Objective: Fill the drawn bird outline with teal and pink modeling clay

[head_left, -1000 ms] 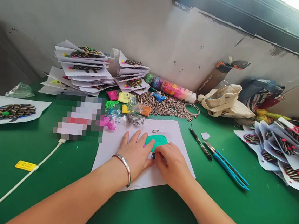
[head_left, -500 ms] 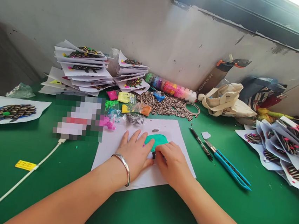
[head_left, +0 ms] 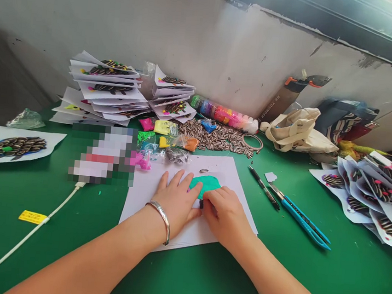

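My left hand (head_left: 176,198) lies flat with its fingers spread on a white sheet of paper (head_left: 141,206). Its index fingertip touches the edge of a flattened turquoise patch of modelling clay (head_left: 206,185). A silver bangle (head_left: 162,218) circles that wrist. At the patch's lower edge, my right hand (head_left: 222,212) is closed, thumb and fingers curled together at a small black piece of clay (head_left: 201,204); the fingertips partly hide it. One sunflower seed (head_left: 204,170) rests on the paper above the patch. A trace of purple shows beside my left fingers.
Behind the paper are bagged clays, including a yellow pack (head_left: 166,127), and a heap of sunflower seeds (head_left: 217,140). To the right lie a pen (head_left: 264,188) and a blue cutter (head_left: 305,221). Seed pictures (head_left: 104,87) are stacked at the back; a white cable (head_left: 28,235) crosses the left.
My right fingers have shifted very slightly at the black clay, covering a bit more of it. My left hand stays in place.
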A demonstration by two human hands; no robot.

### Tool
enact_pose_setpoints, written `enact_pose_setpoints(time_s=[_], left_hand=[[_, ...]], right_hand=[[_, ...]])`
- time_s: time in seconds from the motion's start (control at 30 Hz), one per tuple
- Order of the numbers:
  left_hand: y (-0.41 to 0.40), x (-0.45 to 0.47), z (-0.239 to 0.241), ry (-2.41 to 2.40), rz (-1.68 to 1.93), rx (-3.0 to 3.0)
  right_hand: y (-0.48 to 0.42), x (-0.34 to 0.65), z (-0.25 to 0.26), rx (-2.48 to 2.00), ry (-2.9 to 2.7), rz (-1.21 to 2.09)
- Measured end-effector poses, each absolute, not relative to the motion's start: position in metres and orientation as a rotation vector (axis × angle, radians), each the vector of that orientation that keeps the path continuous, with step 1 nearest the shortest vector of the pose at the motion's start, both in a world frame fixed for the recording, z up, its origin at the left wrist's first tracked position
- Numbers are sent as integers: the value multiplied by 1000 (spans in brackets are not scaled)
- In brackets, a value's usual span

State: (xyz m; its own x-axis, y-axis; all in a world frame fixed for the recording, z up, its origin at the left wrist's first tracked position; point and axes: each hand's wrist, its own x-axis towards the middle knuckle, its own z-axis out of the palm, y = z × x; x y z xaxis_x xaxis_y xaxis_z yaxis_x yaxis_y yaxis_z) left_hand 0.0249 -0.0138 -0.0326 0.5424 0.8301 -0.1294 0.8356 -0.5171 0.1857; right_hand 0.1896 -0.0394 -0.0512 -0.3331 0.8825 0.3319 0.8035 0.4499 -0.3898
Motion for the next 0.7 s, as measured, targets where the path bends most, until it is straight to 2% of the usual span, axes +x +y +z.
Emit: enact_pose_setpoints(time_s=[0.47, 0.7], left_hand=[[-13, 25, -32, 1397, -25, 2564], [-13, 24, -34, 1392, -35, 2552]], right_hand=[[-44, 196, -43, -1396, -2143, 393], [-47, 200, -41, -1399, -2172, 311]])
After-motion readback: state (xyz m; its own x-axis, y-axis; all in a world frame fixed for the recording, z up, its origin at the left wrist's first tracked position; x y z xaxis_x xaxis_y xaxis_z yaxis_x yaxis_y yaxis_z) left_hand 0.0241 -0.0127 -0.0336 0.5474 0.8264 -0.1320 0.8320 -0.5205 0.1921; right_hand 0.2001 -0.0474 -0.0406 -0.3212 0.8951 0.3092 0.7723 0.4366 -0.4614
